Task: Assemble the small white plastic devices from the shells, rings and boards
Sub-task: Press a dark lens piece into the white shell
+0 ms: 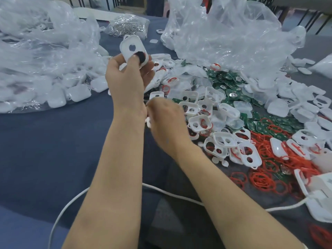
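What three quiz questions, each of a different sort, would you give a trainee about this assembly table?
1. True or false: the left hand holds a white shell up above the table.
2. The loose rings are: A blue, B red, C yellow?
3. Which hand is low, beside the heap of shells?
Key: 1 true; 2 B; 3 the right hand.

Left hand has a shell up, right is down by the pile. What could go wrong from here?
The left hand pinches the white shell by its lower end only; it may slip.
The red rings lie tangled, so several may lift together.
The white cable runs beneath both forearms and could snag.
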